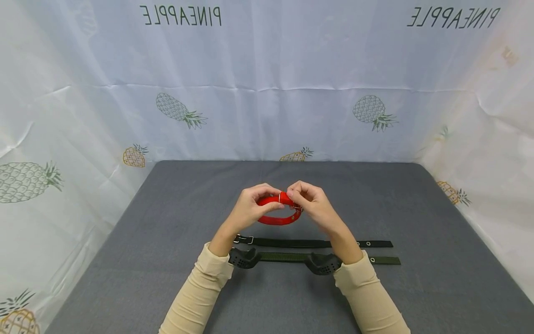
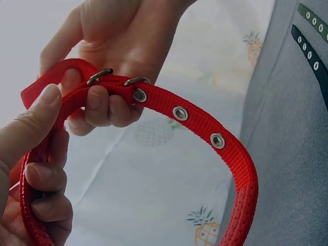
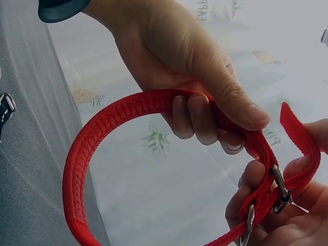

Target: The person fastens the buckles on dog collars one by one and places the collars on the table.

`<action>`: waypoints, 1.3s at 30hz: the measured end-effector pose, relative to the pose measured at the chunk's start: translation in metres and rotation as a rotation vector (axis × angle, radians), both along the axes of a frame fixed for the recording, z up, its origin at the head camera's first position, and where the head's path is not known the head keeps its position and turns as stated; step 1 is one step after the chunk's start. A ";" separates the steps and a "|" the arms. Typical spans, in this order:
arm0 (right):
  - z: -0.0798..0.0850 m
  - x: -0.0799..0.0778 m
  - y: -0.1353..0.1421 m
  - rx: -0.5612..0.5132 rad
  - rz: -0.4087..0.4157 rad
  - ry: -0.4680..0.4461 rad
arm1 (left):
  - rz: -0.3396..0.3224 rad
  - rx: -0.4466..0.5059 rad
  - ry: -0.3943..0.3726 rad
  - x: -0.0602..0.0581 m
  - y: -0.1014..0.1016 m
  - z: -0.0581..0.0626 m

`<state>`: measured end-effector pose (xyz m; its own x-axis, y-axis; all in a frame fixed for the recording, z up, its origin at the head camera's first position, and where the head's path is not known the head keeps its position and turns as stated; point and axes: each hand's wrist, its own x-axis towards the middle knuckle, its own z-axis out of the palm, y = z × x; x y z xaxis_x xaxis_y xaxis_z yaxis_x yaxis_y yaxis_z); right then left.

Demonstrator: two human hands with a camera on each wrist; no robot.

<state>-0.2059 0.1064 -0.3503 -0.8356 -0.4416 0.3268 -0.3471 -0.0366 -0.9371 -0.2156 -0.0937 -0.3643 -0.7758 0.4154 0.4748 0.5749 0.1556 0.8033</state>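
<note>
Held up above the table is a red dog collar (image 1: 277,221), bent round into a loop. My left hand (image 1: 250,204) grips its padded band, thumb on one face and fingers curled round the other. My right hand (image 1: 314,204) pinches the collar by its metal buckle (image 3: 282,197). The strap end (image 3: 297,133) passes through the buckle and bends back beside the right fingers. A D-ring (image 3: 248,225) sits close to the buckle. Metal eyelets (image 2: 180,113) line the band in the left wrist view.
Nearer me, a black collar (image 1: 292,243) and a dark green collar (image 1: 283,257) lie straight, side by side, on the grey table (image 1: 187,199). Both wrists wear black camera mounts (image 1: 323,264). A pineapple-print curtain (image 1: 267,120) surrounds the table's back and sides.
</note>
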 end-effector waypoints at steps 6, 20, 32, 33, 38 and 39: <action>0.001 0.000 0.001 -0.001 0.004 0.014 | -0.020 0.002 0.001 0.000 -0.001 0.001; -0.004 -0.002 0.000 -0.007 0.003 0.046 | -0.043 -0.012 0.024 0.001 -0.003 -0.001; -0.003 -0.001 -0.003 0.015 -0.072 0.026 | -0.071 -0.001 -0.005 0.001 0.000 0.000; -0.003 -0.001 -0.003 0.019 -0.078 0.018 | -0.072 -0.003 -0.010 0.001 0.000 0.001; -0.003 -0.003 0.000 0.079 -0.089 -0.049 | -0.071 -0.001 -0.042 0.002 -0.001 0.002; -0.003 -0.003 0.001 0.096 -0.082 -0.060 | -0.069 0.003 -0.047 0.002 -0.001 0.002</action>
<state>-0.2092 0.1076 -0.3535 -0.8868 -0.3980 0.2348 -0.2887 0.0804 -0.9540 -0.2133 -0.0949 -0.3619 -0.7669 0.4676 0.4395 0.5455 0.1143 0.8303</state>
